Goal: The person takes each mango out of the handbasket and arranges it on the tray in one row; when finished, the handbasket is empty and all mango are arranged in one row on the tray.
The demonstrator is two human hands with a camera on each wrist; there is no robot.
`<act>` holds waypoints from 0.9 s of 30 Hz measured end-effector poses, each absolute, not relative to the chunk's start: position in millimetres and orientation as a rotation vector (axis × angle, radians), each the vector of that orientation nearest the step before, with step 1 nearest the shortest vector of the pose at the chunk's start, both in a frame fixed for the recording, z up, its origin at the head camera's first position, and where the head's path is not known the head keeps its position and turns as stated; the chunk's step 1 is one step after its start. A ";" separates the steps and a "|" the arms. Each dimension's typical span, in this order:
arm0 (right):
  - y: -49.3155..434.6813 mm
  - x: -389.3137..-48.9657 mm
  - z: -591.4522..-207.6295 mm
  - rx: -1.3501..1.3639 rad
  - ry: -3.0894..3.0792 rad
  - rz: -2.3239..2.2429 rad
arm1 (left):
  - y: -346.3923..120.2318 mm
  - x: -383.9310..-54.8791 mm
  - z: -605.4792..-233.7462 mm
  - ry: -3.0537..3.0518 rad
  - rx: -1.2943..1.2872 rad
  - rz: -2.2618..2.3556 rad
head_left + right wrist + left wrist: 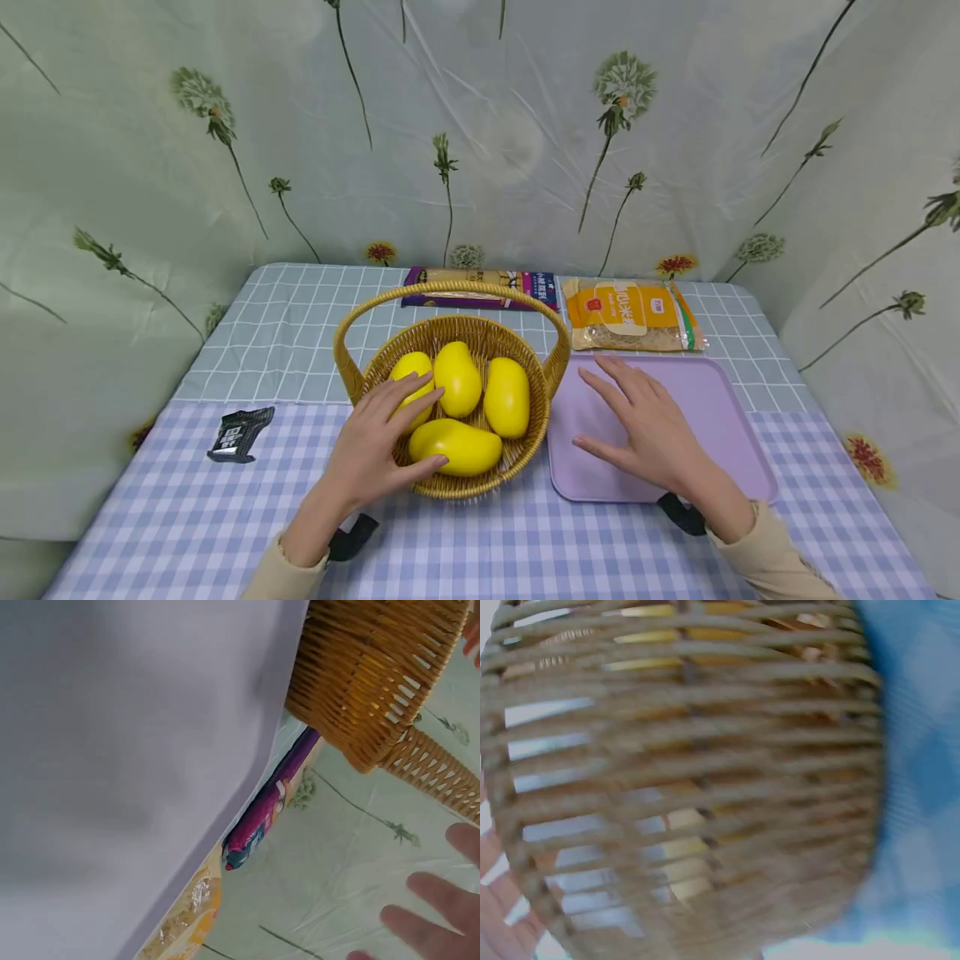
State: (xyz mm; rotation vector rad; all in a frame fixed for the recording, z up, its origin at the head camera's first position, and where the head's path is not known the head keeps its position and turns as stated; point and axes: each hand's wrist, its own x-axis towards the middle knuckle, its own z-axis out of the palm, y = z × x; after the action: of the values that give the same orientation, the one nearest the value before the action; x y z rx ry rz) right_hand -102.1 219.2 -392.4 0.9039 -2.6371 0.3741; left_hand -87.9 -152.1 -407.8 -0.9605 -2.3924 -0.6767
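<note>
Several yellow mangoes [455,447] lie in a woven wicker basket [480,487] with a tall arched handle [450,287]. My left hand [367,454] hovers over the basket's left side with its fingers spread, covering part of the rim and the left mango; whether it touches them I cannot tell. Above a lilac tray [712,417], just right of the basket, my right hand [648,425] is held with fingers apart and nothing in it. The basket's slatted wall [705,765] fills most of the left wrist view, somewhat blurred. In the right wrist view, the tray [135,750] hides part of the basket [367,675].
A purple packet [540,287] lies behind the basket, and an orange-and-clear food bag [630,317] sits behind the tray. A small black wrapper [240,433] is on the checked tablecloth [187,517] at left. A dandelion-print curtain [510,125] encloses the back and sides.
</note>
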 end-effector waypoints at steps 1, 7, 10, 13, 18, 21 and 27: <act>218.2 -101.9 -392.5 0.918 -2.589 0.401 | -154.9 -86.2 -409.8 -2.344 -0.959 -0.719; 206.3 -100.1 -391.0 1.019 -2.319 0.623 | -168.8 -79.9 -422.8 -2.121 -0.945 -0.847; 198.8 -98.3 -389.3 1.062 -2.250 0.702 | -175.2 -78.2 -429.5 -2.088 -0.923 -0.860; 191.4 -97.6 -388.1 1.099 -2.208 0.760 | -182.1 -78.4 -436.3 -2.069 -0.911 -0.868; 176.8 -98.8 -387.4 1.189 -2.142 0.851 | -190.8 -81.4 -444.9 -2.021 -0.920 -0.894; 166.6 -100.0 -386.2 1.230 -2.116 0.886 | -192.9 -82.4 -447.5 -2.001 -0.927 -0.924; 146.0 -104.7 -384.4 1.287 -2.091 0.910 | -186.2 -77.7 -428.6 -1.951 -0.931 -1.034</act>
State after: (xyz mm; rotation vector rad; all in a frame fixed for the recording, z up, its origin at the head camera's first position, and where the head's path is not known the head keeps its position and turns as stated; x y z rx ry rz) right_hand -104.7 146.0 -384.4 1.2871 -2.0910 0.9099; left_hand -77.7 -186.2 -428.6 -0.9314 -1.9506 -1.0335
